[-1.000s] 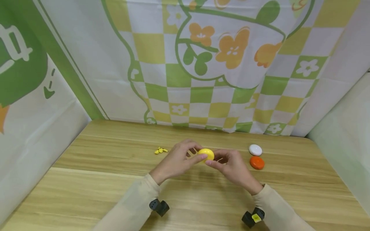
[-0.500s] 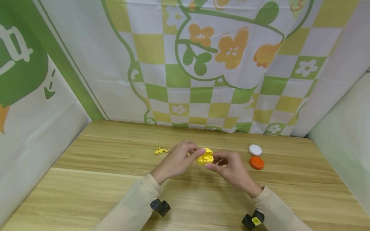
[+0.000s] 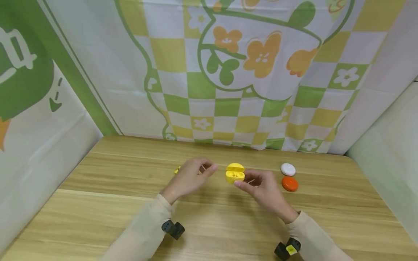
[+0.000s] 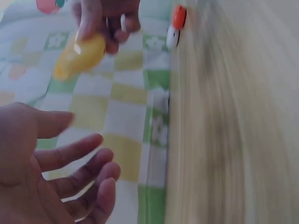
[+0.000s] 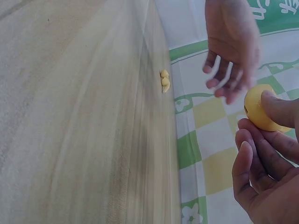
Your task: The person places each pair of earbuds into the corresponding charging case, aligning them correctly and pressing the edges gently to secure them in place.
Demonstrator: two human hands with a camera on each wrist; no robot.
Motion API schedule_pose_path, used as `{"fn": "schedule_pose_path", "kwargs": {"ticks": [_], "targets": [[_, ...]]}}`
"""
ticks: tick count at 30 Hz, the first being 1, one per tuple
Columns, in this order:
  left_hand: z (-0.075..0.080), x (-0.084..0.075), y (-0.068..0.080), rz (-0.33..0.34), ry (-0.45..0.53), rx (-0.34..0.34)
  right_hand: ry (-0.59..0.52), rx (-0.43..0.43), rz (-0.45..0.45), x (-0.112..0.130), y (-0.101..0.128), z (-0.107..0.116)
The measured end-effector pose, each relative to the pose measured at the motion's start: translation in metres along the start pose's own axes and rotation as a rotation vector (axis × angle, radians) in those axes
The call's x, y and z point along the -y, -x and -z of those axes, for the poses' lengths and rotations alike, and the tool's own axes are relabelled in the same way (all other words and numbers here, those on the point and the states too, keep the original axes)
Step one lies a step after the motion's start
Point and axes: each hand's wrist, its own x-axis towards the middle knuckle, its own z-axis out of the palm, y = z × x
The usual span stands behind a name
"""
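Observation:
A yellow earbud case [image 3: 235, 176] with its lid raised is held above the table by my right hand [image 3: 263, 188], thumb in front and fingers behind. Its inner slots face up and hold no earbuds that I can see. My left hand [image 3: 191, 177] is apart from the case, to its left, with fingers loosely bent and nothing in them; the left wrist view shows its bare palm and fingers [image 4: 77, 154]. Yellow earbuds [image 5: 165, 81] lie on the table, mostly hidden behind the left hand in the head view, where one yellow bit [image 3: 177, 170] shows.
To the right of my right hand, a white round case [image 3: 288, 169] and an orange round case [image 3: 290, 183] lie close together on the wooden table [image 3: 107, 174]. A patterned curtain [image 3: 228, 108] hangs behind the table's back edge.
The yellow case was closed in both hands; its lid has swung up. My left hand has let go and moved left, now covering most of the earbuds. The right hand keeps its hold.

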Motion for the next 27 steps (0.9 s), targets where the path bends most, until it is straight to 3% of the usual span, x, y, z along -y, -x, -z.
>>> {"fn": "schedule_pose_path", "kwargs": {"ticks": [7, 13, 17, 27], "targets": [[0.031, 0.030, 0.002, 0.126, -0.060, -0.056, 0.002, 0.007, -0.011, 0.001, -0.001, 0.002], [0.050, 0.049, 0.004, 0.260, -0.172, -0.024, 0.008, 0.013, -0.004, 0.001, -0.004, 0.002], [0.053, 0.056, 0.005, 0.335, -0.231, -0.008, 0.007, 0.018, 0.001, 0.004, -0.005, 0.002], [0.046, 0.075, 0.001, 0.465, -0.259, 0.017, 0.003, 0.032, 0.002, 0.006, -0.005, 0.000]]}}
